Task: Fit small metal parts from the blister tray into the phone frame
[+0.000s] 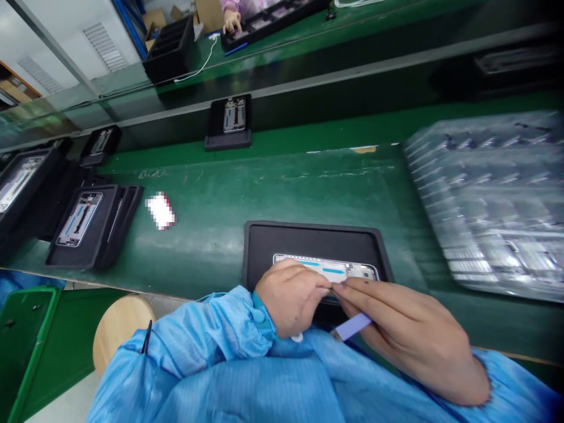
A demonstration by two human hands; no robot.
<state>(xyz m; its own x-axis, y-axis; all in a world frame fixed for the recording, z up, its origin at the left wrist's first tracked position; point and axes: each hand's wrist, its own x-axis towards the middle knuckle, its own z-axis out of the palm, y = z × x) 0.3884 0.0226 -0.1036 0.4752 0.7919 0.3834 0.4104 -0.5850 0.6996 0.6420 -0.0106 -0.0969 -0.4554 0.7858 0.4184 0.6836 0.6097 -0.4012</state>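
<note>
Directly in front of me lies a black tray [312,238] holding a phone frame [332,265] with blue strips along it. My left hand [293,299] is closed over the near side of the phone frame, thumb and finger pinched. Whatever sits in that pinch is too small to make out. Coming in from the right, my right hand [409,329] meets the left at the fingertips. A flat purple stick [353,326] with a brownish tip is tucked in its closed fingers, pointing down and left. Both hands cover the lower part of the phone frame.
Stacked black trays with phone frames [80,220] stand at the left. Another tray [228,141] sits on the green belt behind. Clear plastic trays [497,200] are piled at right. A wooden stool [117,326] is below left. Across the line, another person's hand [231,21] is over a black box.
</note>
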